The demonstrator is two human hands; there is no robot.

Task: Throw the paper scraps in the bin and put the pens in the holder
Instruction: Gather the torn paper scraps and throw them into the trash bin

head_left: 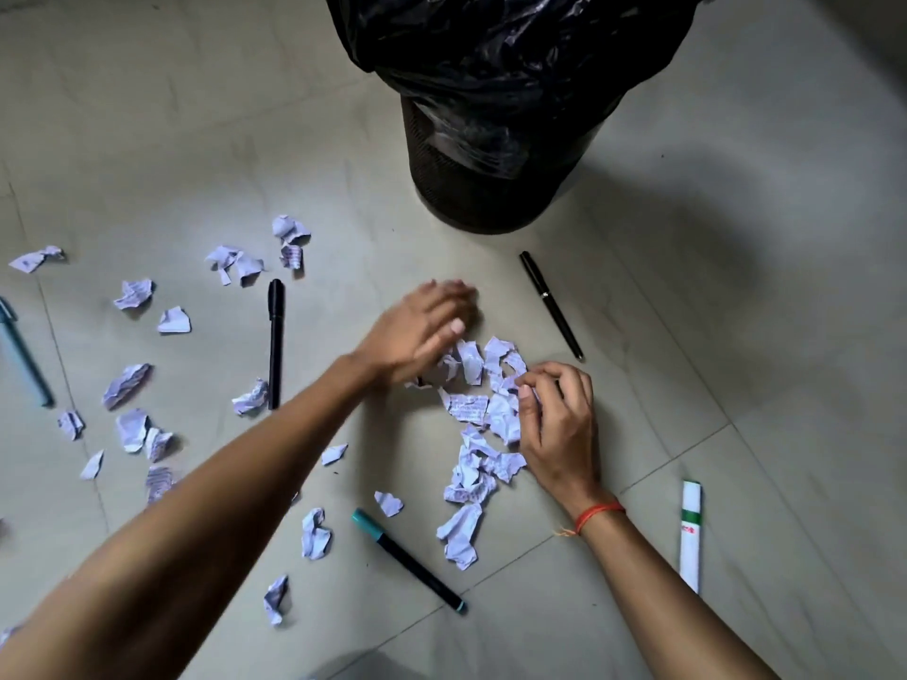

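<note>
A heap of crumpled white paper scraps (483, 414) lies on the tiled floor in the middle. My left hand (422, 331) is blurred, fingers spread, resting on the heap's upper left edge. My right hand (557, 424) presses against the heap's right side, thumb and fingers pinching a scrap. More scraps (132, 385) are scattered to the left. A black mesh bin (495, 184) lined with a black bag stands beyond the heap. Pens lie around: a thin black pen (552, 306), a black marker (276, 341), a teal-capped pen (407, 559), a blue pen (22, 355) and a white marker (690, 534).
The floor is pale grey tile with grout lines. No pen holder shows in view. Loose scraps (315, 533) also lie near the front, between my forearms.
</note>
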